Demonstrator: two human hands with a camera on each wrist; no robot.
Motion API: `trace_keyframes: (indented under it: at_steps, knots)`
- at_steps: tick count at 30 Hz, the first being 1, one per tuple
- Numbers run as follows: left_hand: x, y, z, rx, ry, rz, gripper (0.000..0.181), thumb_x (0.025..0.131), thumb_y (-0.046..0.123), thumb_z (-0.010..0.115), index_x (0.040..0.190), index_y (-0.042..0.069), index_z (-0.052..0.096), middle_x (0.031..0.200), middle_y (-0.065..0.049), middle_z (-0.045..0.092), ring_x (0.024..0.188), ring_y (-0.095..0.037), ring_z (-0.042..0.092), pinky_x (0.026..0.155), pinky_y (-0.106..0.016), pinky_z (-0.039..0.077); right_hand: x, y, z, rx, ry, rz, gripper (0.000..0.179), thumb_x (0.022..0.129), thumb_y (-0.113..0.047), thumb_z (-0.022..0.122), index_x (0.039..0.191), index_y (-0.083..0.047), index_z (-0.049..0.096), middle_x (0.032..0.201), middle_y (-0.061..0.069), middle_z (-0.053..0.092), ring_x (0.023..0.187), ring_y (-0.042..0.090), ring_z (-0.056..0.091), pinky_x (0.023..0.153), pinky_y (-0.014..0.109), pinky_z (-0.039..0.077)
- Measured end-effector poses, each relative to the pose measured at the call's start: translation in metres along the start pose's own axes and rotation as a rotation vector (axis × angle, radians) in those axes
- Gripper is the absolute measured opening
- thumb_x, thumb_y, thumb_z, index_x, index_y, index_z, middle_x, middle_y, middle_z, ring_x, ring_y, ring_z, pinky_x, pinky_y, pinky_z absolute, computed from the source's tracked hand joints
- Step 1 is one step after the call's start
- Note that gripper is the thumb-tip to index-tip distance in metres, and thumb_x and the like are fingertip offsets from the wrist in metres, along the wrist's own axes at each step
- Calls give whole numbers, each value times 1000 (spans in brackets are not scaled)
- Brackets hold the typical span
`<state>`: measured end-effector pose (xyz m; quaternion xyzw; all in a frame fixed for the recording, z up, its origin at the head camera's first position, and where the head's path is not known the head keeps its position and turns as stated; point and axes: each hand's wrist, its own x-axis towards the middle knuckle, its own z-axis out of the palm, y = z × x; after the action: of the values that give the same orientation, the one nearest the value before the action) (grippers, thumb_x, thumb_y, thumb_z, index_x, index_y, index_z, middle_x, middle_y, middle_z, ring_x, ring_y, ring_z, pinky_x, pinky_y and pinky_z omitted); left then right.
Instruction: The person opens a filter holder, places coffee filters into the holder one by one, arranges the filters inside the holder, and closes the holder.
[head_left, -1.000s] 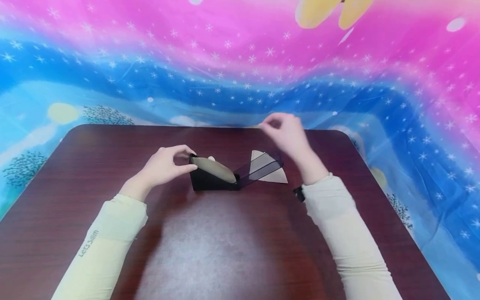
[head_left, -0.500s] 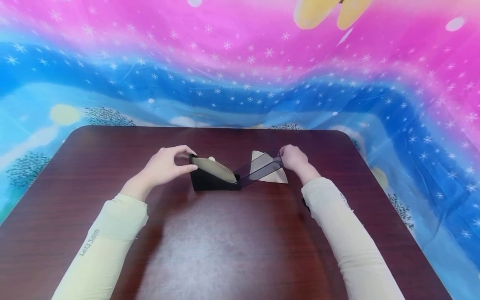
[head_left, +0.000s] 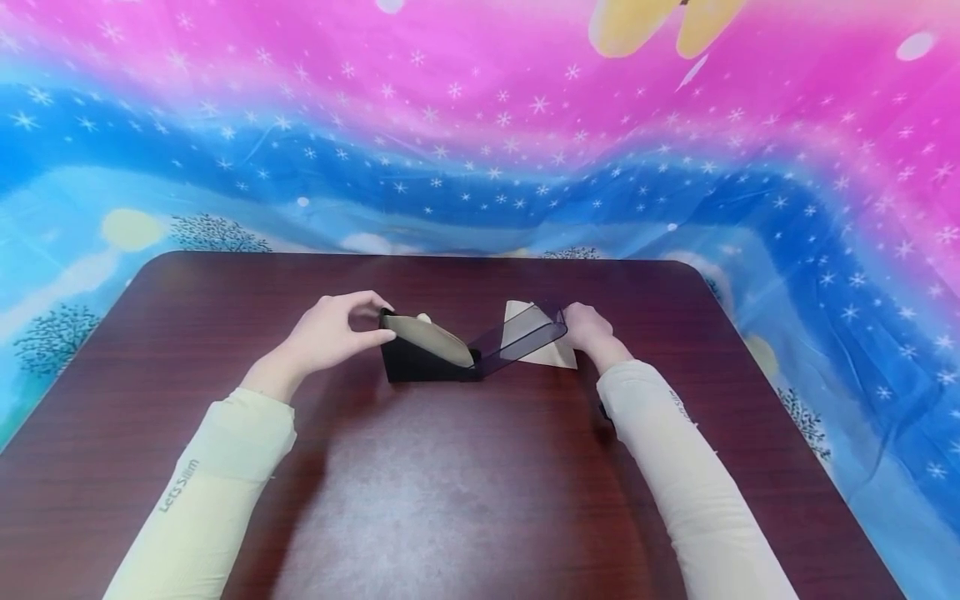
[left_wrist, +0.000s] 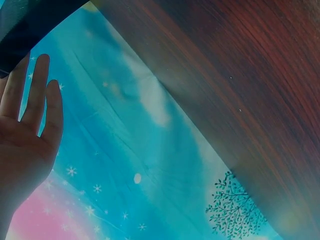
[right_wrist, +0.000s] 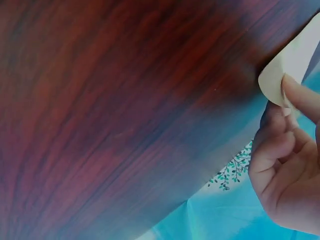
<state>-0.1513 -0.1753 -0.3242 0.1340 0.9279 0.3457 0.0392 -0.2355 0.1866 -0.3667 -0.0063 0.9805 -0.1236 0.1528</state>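
Observation:
A black holder box [head_left: 416, 362] with a slanted opening stands on the table, and cream paper coffee filters [head_left: 435, 337] sit in it. Its smoky see-through lid [head_left: 517, 346] is tipped over to the right. At the box's upper left edge, my left hand [head_left: 326, 333] holds it between thumb and index finger; in the left wrist view, the other fingers [left_wrist: 37, 95] stretch out below the black box. Partly behind the lid is a fan-shaped coffee filter [head_left: 557, 355]. My right hand [head_left: 588, 327] pinches that filter's edge, and the paper [right_wrist: 287, 70] shows at my thumb in the right wrist view.
The dark wood-grain table [head_left: 420, 500] has rounded far corners. A pink and blue printed cloth [head_left: 465, 125] hangs close behind it and down the sides. A small white knob-like bit [head_left: 423, 317] shows behind the box.
My right hand, raised above the table's far edge a second ago, has come down to the filter by the lid's end. My left hand and the box have stayed in place.

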Motion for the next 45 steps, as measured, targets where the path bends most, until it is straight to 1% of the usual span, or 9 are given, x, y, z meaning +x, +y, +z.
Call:
trace_keyframes:
  at_steps: [4,8,15,22,25,30,33,37,45]
  knots:
    - [-1,0,0,3,2,0,32,85,31,68,113,19,60,113,-6,68,115,-26,57,95,-48,41,-1,-1,-2,11,22,-3,29,86,-7,48,59,-14,38,61,2,43,63,19,44,56,34,39]
    - [-2,-1,-2,-1,3,-2,32,85,33,68,113,20,60,113,-5,68,115,-25,57,95,-48,41,-2,0,-3,45,6,5,37,85,-5,48,55,-16,29,53,-5,24,53,14,27,50,27,29]
    - [-3,-1,-2,3,8,0,31,85,34,68,112,20,61,113,-5,68,115,-25,57,94,-48,41,-2,5,0,97,-7,-6,42,80,-11,62,55,-16,27,53,-5,18,50,12,19,47,26,22]
    - [-2,-2,1,6,0,11,31,84,33,68,112,20,61,113,-5,68,114,-25,58,94,-48,42,-4,8,2,111,-13,-6,39,80,-6,57,54,-15,30,51,-6,20,49,12,20,46,25,23]
    - [-2,-1,1,7,-4,9,32,84,34,68,112,20,61,113,-5,68,114,-25,58,94,-48,42,-4,9,0,146,0,-21,35,78,3,48,55,-15,28,52,-5,19,48,12,23,46,24,26]
    - [-3,1,-1,14,-2,-2,31,84,33,68,112,20,61,114,-5,67,113,-25,57,93,-48,42,-2,8,-4,246,29,-44,27,82,7,39,61,-11,38,52,-4,32,48,9,41,48,22,39]
    - [-3,1,-1,18,-11,-3,31,85,33,68,112,20,61,114,-6,67,114,-26,57,93,-48,42,-5,6,-11,315,43,-66,18,89,1,43,77,-2,57,57,-1,49,52,10,53,53,25,49]
    - [-2,1,0,23,-14,-1,32,85,33,67,113,20,60,115,-7,67,114,-26,57,94,-49,42,-12,1,-24,400,94,-110,19,91,-6,51,101,4,65,66,8,63,55,11,58,59,32,55]
    - [-1,2,-2,37,-14,-9,32,85,33,67,113,20,60,116,-7,66,114,-27,57,94,-50,41,-21,-2,-47,461,191,-174,23,91,-16,58,100,3,67,88,22,70,55,9,64,62,38,57]
